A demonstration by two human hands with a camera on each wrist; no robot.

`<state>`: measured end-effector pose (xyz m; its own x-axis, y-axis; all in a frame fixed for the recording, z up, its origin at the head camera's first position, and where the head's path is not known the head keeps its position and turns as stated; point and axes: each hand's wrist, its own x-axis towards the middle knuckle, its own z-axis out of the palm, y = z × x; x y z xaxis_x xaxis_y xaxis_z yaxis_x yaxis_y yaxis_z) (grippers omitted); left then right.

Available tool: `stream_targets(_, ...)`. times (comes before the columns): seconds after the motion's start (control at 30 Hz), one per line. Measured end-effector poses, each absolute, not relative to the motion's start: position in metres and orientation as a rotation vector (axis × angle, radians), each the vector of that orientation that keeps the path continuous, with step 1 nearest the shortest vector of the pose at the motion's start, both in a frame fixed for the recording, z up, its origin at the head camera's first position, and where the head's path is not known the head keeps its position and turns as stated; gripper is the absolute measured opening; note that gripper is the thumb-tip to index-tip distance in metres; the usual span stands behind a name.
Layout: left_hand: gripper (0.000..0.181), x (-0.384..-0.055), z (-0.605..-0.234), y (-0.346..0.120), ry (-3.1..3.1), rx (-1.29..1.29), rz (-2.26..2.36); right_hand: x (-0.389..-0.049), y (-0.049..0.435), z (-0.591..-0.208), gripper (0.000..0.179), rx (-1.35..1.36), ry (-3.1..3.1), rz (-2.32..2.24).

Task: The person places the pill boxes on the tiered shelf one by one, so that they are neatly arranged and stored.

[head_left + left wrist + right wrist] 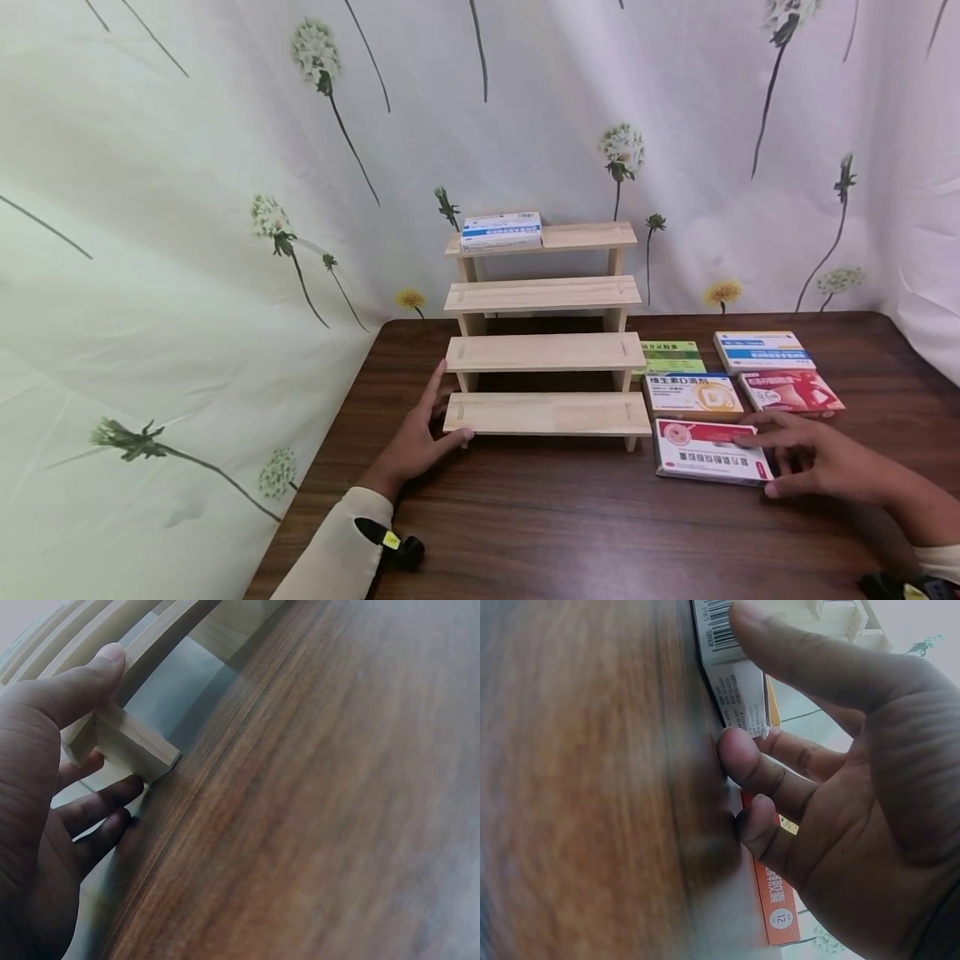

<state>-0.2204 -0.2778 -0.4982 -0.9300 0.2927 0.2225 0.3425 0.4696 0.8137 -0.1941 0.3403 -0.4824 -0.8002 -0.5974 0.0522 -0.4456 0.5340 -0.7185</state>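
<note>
A pale wooden four-step rack [543, 354] stands on the table. My left hand [420, 442] is at its left end; the thumb touches the bottom step's front edge and the other fingers spread beside the upright, as the left wrist view [45, 787] also shows. My right hand [817, 458] holds the right end of a red-and-white medicine box [712, 458], index finger over its top and thumb at its near corner. In the right wrist view the thumb lies against the barcode side of that box [716, 630]; part of the grip is hidden.
A blue-and-white box [501, 233] lies on the top step, at the left. Right of the rack lie a green box [671, 357], a vitamin D box [693, 393], another blue-and-white box [763, 352] and a red box [791, 392]. A flower-patterned curtain [525, 150] hangs behind the table.
</note>
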Motion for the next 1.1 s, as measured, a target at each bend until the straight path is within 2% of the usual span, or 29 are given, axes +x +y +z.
stream_targets(1.1,0.116,-0.2198,-0.4967,-0.2770,-2.638,-0.600,-1.493,-0.1941,0.3435,-0.4846,0.046,-0.797,2.661,-1.012)
